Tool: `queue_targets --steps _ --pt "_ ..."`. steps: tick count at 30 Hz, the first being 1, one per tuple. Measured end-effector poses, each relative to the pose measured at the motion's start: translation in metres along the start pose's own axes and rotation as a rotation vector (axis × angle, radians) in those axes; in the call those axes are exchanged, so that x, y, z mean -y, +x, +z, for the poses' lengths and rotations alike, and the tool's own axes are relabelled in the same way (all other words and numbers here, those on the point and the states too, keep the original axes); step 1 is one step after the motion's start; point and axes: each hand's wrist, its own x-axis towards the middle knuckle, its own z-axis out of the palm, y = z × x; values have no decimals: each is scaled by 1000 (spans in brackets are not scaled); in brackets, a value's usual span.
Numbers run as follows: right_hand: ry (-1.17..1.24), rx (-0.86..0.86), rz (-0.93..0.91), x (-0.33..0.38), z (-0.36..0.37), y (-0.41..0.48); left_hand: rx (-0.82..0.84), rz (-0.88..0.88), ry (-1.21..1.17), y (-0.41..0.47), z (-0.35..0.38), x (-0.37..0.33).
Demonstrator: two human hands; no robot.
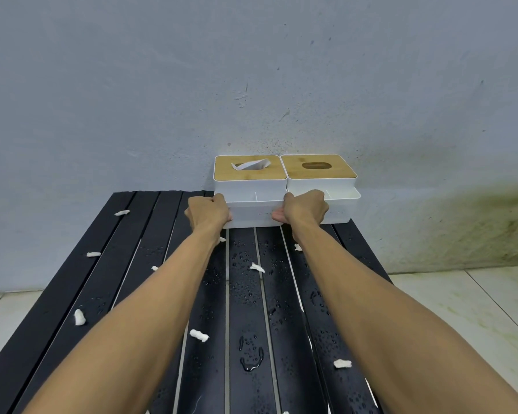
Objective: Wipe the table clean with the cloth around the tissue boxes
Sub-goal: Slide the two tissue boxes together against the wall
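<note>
Two white tissue boxes with bamboo lids stand side by side at the far end of the black slatted table (pixel 72 294), against the wall. The left tissue box (pixel 251 186) has a tissue sticking out of its slot; the right tissue box (pixel 335 186) shows an empty oval slot. My left hand (pixel 208 210) grips the left side of the left box. My right hand (pixel 304 209) grips its right side, at the gap between the two boxes. No cloth is in view.
Water drops and a small puddle (pixel 250 357) wet the middle slats. Several white paper scraps (pixel 198 335) lie scattered over the table. A grey wall rises right behind the boxes. Tiled floor (pixel 461 309) lies to the right and left.
</note>
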Motion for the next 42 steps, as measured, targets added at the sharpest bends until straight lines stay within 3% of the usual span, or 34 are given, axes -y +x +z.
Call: queue_targets --steps 10,18,22,31,42 --pt "-15 3 -19 -2 -2 0 50 37 37 1 -4 3" --pt "-110 34 -60 1 -29 -14 62 254 386 -22 -23 18" --pt "-278 80 -141 -1 -52 -32 141 414 616 -51 -41 25" --pt "-555 237 -301 -23 -143 -103 237 648 930 -147 -86 32" --pt "-852 250 -548 -95 -259 -182 269 743 916 -262 -140 81"
